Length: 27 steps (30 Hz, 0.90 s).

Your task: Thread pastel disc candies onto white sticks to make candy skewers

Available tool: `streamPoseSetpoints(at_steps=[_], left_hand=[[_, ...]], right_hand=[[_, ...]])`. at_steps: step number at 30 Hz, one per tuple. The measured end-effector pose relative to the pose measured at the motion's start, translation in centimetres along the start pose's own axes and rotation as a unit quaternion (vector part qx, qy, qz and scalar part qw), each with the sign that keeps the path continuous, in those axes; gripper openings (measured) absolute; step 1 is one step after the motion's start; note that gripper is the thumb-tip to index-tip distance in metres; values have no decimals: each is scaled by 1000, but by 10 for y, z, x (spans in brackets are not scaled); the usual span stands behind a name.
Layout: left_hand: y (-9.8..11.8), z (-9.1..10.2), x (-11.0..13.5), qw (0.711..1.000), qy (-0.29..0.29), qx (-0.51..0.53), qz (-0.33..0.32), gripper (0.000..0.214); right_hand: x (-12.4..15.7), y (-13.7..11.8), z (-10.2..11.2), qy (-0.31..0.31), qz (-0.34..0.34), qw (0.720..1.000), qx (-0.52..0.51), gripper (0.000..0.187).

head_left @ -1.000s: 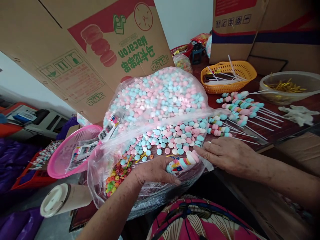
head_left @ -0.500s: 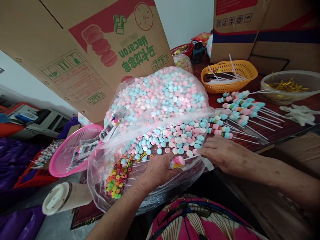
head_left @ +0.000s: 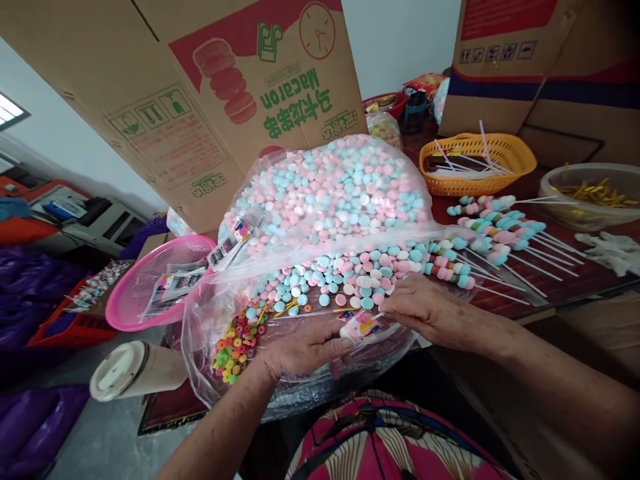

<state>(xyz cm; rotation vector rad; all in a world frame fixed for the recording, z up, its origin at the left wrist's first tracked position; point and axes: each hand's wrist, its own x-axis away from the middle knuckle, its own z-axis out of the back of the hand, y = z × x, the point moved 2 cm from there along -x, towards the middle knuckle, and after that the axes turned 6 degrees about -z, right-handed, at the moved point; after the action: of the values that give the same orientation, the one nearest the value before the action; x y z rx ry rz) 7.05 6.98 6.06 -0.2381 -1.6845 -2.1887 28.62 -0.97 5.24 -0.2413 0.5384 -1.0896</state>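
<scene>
My left hand (head_left: 313,345) is closed on a small printed plastic wrapper (head_left: 361,327), its thumb along the near side. Pinkish candy seems to show inside the wrapper. A short white stick (head_left: 377,316) sticks out of the wrapper's right end, and my right hand (head_left: 423,309) pinches it between thumb and fingers. Just beyond both hands spill pink, blue and white candies (head_left: 345,267) from a big clear plastic bag (head_left: 325,193). Colourful ring candies (head_left: 235,350) lie to the left of my left hand. Finished-looking candy skewers (head_left: 500,230) lie in a pile right of the bag.
A pink basket (head_left: 120,300) with flat wrappers and a lidded cup (head_left: 120,373) stand at left. An orange basket (head_left: 525,157) of white sticks and a clear bowl (head_left: 555,207) of gold ties are at right. Large cardboard boxes (head_left: 220,160) rise behind.
My left hand has turned flatter, so more of the printed wrapper shows. My right hand has moved in toward it, at the stick. The view has shifted slightly left.
</scene>
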Motion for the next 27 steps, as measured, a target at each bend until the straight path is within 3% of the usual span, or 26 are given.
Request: streamPoseSetpoints(at_steps=[2, 6, 9, 11, 13, 15, 16, 20, 22, 24, 27], left_hand=[[-7, -13, 0, 998, 15, 52, 31, 47], [-21, -35, 1, 987, 116, 94, 51, 41], [-29, -39, 8, 970, 195, 138, 48, 30], [-33, -38, 15, 950, 269, 152, 47, 24], [-38, -38, 20, 942, 312, 120, 39, 22], [-42, -40, 24, 950, 299, 85, 20, 22], [-45, -42, 25, 957, 275, 92, 7, 23], [-58, -45, 32, 953, 173, 250, -7, 29], [-65, -43, 36, 933, 166, 318, 25, 30], [-71, -39, 40, 926, 183, 324, 63, 28], [-75, -31, 46, 945, 170, 265, 87, 23]], right_hand=[[-8, -6, -4, -19, 4, 1000, 19, 30], [-25, -16, -18, -71, 1, 997, 36, 31], [-33, -17, -27, -13, -71, 997, -41, 23], [-35, -18, -38, 16, -172, 974, -146, 30], [-34, -27, -57, -32, -237, 934, -265, 31], [-34, -42, -77, -82, -252, 906, -329, 28], [-34, -49, -85, -81, -246, 909, -326, 29], [-44, -68, -92, 26, -139, 976, -168, 30], [-52, -73, -84, 87, -78, 992, -52, 29], [-60, -79, -76, 120, 19, 991, 64, 27], [-66, -91, -77, 39, 197, 965, 167, 34]])
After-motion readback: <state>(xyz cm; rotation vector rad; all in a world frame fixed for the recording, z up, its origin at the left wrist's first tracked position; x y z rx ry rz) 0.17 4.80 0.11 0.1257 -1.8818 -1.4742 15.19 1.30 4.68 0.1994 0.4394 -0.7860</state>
